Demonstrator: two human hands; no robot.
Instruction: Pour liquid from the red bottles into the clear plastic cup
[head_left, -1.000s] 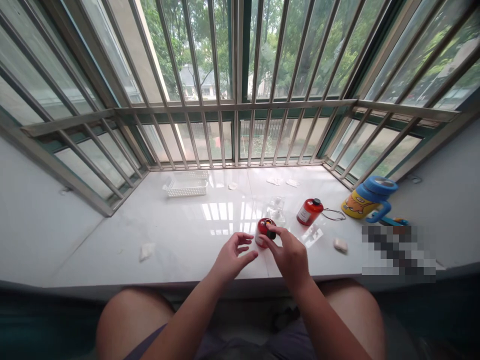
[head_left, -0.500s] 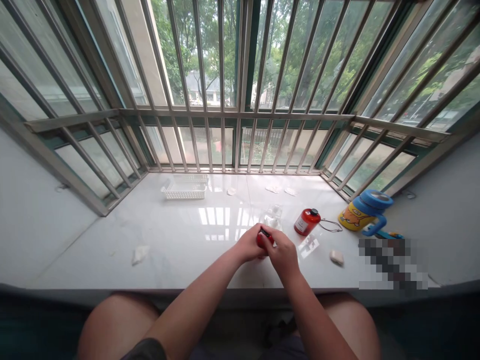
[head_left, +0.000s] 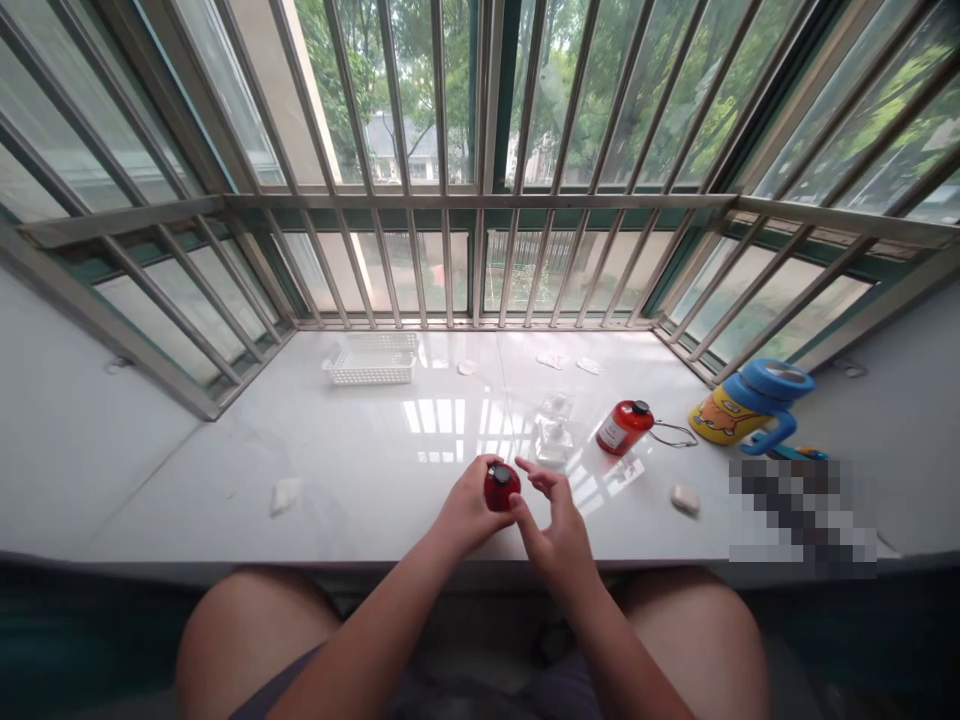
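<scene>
A small red bottle with a black cap stands near the front of the white counter. Wrapped round its left side is my left hand. On the other side my right hand has its fingers apart, with the thumb close to the bottle; I cannot tell whether it touches. Just beyond the hands are clear glass bottles. A second red bottle, with a black cap and a pale label, is farther right.
A white plastic basket sits at the back left. To the right are a blue and yellow mug, a cord and a whitish lump. Crumpled white tissue lies left. Metal bars close off the window.
My right hand has let go of the bottle's cap and opened, moving slightly right. My left hand has shifted left with the bottle. The camera view has tilted a little.
</scene>
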